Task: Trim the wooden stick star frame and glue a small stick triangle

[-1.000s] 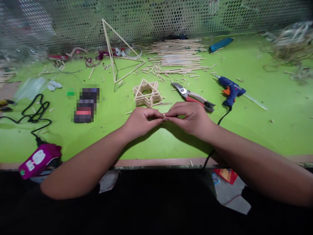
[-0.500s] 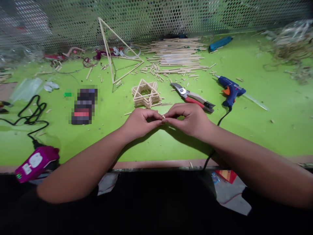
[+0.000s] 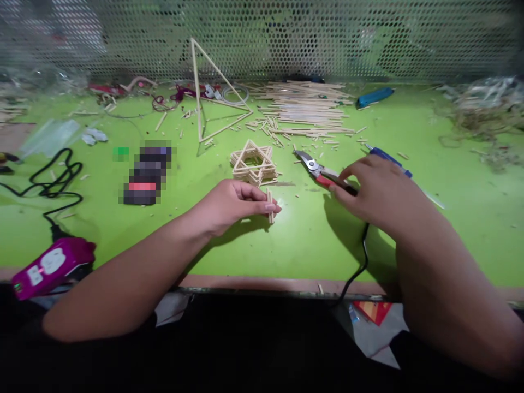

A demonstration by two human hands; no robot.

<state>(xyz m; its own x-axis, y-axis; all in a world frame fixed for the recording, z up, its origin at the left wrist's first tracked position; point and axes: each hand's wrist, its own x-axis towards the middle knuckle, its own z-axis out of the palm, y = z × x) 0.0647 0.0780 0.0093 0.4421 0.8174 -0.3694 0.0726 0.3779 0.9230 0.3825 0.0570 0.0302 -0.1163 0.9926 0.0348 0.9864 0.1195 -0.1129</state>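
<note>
My left hand (image 3: pixel 237 204) is closed, pinching a few short wooden sticks (image 3: pixel 269 217) upright between thumb and fingertips. Over the handles of the pruning shears (image 3: pixel 314 167) hovers my right hand (image 3: pixel 372 188), its thumb and index finger apart on either side of the handles; whether they touch is unclear. The shears lie flat, blades pointing away to the left. Just beyond my left hand sits a six-pointed star stack of wooden sticks (image 3: pixel 254 173). My right hand partly hides a blue glue gun (image 3: pixel 391 158).
A stick-built triangular frame (image 3: pixel 196 87) stands behind. Many long sticks (image 3: pixel 307 103) lie near the perforated metal screen (image 3: pixel 262 38). A blue utility knife (image 3: pixel 374 97) is at back right. At left are a blurred-out dark object (image 3: pixel 147 174) and a magenta corded device (image 3: pixel 55 265).
My hands have parted. The right one has moved right to the pruning shears, while the left keeps the short sticks, now turned upright. The view has shifted slightly.
</note>
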